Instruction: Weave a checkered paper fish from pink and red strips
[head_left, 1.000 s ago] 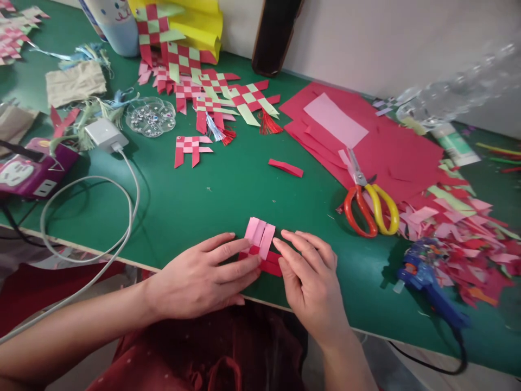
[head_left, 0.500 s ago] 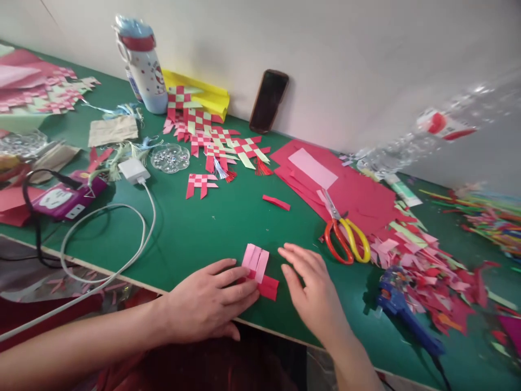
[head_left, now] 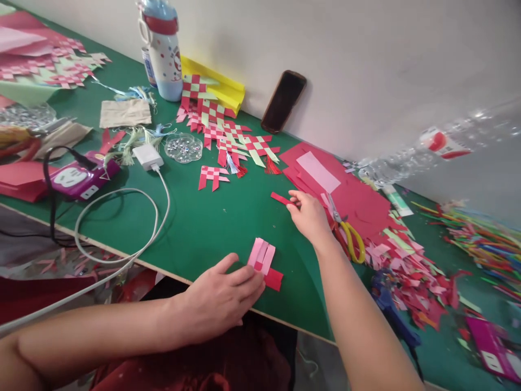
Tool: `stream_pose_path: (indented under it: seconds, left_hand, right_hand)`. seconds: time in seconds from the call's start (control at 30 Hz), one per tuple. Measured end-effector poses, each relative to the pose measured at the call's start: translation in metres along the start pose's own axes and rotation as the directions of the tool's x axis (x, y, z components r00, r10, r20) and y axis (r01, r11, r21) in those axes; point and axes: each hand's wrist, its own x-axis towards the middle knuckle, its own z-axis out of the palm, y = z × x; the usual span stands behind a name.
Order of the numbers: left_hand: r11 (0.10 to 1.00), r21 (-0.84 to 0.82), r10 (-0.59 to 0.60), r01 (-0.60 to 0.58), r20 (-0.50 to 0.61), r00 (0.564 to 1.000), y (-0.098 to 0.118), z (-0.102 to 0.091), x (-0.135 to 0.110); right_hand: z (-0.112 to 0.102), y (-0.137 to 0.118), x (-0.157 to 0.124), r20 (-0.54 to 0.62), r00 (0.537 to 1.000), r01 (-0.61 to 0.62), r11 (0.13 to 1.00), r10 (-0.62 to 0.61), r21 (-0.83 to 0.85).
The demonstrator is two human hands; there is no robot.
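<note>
My left hand (head_left: 222, 296) lies flat near the table's front edge, its fingertips pressing on a small woven piece of pink and red paper strips (head_left: 265, 262). My right hand (head_left: 308, 216) has reached out to the middle of the green table (head_left: 211, 222), and its fingertips pinch the end of a loose folded red strip (head_left: 280, 199). Just right of that hand lie scissors (head_left: 349, 234) with a yellow and a red handle, partly hidden behind my wrist.
Red paper sheets (head_left: 354, 198) and a pile of strip offcuts (head_left: 407, 266) lie at the right, with a blue glue gun (head_left: 391, 304). Finished woven pieces (head_left: 228, 133), a bottle (head_left: 165, 49), a phone (head_left: 284, 100), a charger with cable (head_left: 147, 157) and a googly-eye tray (head_left: 183, 147) sit behind.
My right hand left the woven piece and reached forward to the loose red strip. My left hand stayed on the woven piece. The view swung up and to the right.
</note>
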Motion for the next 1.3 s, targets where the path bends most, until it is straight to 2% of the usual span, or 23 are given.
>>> stream_pose_path:
  seconds: [0.17,0.3,0.5,0.63,0.73,0.83,0.97,1.2,1.3]
  left_hand:
    - [0.998,0.038,-0.044,0.045,-0.033,0.998,0.009,0.006,-0.003]
    - [0.997,0.061,-0.049,0.053,-0.064,0.997,0.01,0.008,-0.006]
    - [0.998,0.036,-0.043,0.045,-0.042,0.998,0.006,0.008,-0.005]
    - [0.999,0.026,-0.022,0.023,-0.036,0.999,0.002,0.006,-0.004]
    - [1.0,0.026,-0.011,0.012,-0.032,0.999,0.0,0.003,-0.003]
    - [0.999,0.043,-0.018,0.019,-0.016,1.0,0.0,0.002,-0.003]
    - [0.998,0.058,-0.026,0.025,0.016,1.0,0.001,0.002,-0.004]
    - [0.998,0.028,-0.048,0.047,0.009,0.999,0.001,0.006,-0.005]
    - [0.999,0.016,-0.041,0.041,-0.007,0.999,0.0,0.007,-0.005]
  right_hand:
    - [-0.013,-0.01,-0.011,0.085,0.992,-0.095,0.993,0.089,0.067]
    - [-0.023,-0.023,-0.048,0.114,0.985,-0.152,0.972,0.133,0.181]
    - [-0.029,-0.036,-0.122,0.077,0.973,-0.23,0.905,0.217,0.357]
    - [-0.022,-0.039,-0.153,-0.047,0.958,-0.237,0.876,0.282,0.419]
    - [-0.015,-0.038,-0.161,-0.153,0.939,-0.208,0.865,0.307,0.457]
    - [-0.011,-0.036,-0.164,-0.194,0.931,-0.182,0.855,0.309,0.486]
    - [-0.009,-0.035,-0.165,-0.202,0.931,-0.175,0.857,0.305,0.484]
    - [-0.009,-0.038,-0.167,-0.198,0.914,-0.21,0.832,0.354,0.514]
    - [-0.009,-0.037,-0.168,-0.193,0.921,-0.222,0.863,0.338,0.454]
